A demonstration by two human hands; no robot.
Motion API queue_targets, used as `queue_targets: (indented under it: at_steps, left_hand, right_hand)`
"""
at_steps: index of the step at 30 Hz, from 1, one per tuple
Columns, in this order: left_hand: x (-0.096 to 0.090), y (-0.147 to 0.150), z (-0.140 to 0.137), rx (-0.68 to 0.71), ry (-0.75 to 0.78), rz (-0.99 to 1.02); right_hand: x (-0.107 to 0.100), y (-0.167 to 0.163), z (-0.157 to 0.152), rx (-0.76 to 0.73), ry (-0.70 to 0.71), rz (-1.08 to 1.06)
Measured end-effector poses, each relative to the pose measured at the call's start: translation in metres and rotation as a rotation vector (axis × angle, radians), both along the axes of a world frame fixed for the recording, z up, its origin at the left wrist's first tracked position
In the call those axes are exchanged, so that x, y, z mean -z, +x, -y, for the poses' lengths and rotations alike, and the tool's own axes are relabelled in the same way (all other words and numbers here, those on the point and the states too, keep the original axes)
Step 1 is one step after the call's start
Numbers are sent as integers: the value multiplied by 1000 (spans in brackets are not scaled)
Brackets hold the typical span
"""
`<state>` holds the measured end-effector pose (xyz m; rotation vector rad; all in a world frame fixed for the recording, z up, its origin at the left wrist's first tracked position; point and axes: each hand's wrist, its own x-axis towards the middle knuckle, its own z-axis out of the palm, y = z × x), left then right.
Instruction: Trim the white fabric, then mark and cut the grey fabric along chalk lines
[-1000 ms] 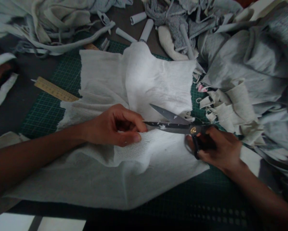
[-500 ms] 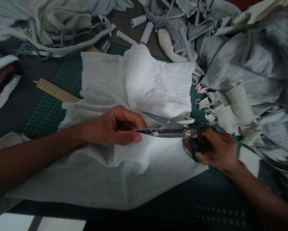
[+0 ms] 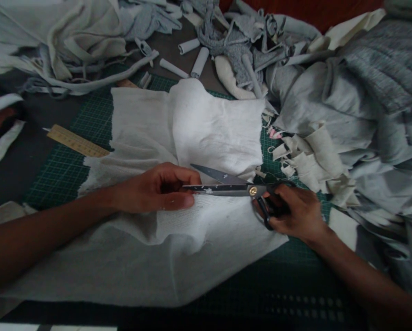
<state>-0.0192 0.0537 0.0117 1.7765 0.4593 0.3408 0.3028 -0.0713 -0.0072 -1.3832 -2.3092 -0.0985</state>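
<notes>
A large piece of pale knit fabric lies in front of me, wrinkled and rough along its cut edges. My left hand pinches a fold of it between thumb and fingers. The fingers of my right hand are through the handles of black-handled scissors. Their blades are parted and point left, with the tips beside my left thumb and fingertips. Small white bits of lint cling to the blades. The fabric between the blades is partly hidden.
Under the fabric is a green cutting mat. A wooden ruler lies on its left. Cream fabric scraps sit at right, beside a heap of grey cloth. Rolled grey strips and more cloth lie at the back.
The whole view has shifted slightly, so the scene sits a little lower and further left. A thin white strip by the scissors' pivot no longer shows. Both hands keep their grips.
</notes>
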Motion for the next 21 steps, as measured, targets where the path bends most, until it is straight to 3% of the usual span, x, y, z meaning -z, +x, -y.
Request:
queue_targets:
  at_steps: [4, 8, 11, 14, 16, 19, 21]
  left_hand:
    - [-1, 0, -1, 93, -169, 11]
    - [0, 2, 2, 113, -51, 10]
    - [2, 5, 13, 72, 241, -21]
    - [-7, 5, 33, -91, 747, 8]
    - [-21, 1, 52, -62, 1050, 42]
    - [-39, -11, 88, 152, 1193, -58]
    - [-40, -23, 111, 145, 1225, -143]
  right_hand:
    - [0, -3, -1, 4, -2, -53]
    - [0, -4, -2, 47, 27, -80]
    - [1, -4, -2, 133, 31, -124]
    - [6, -1, -5, 275, -25, -199]
    - [9, 4, -10, 380, -93, -239]
    - [9, 17, -19, 520, -182, -190]
    - [6, 27, -25, 607, -214, -80]
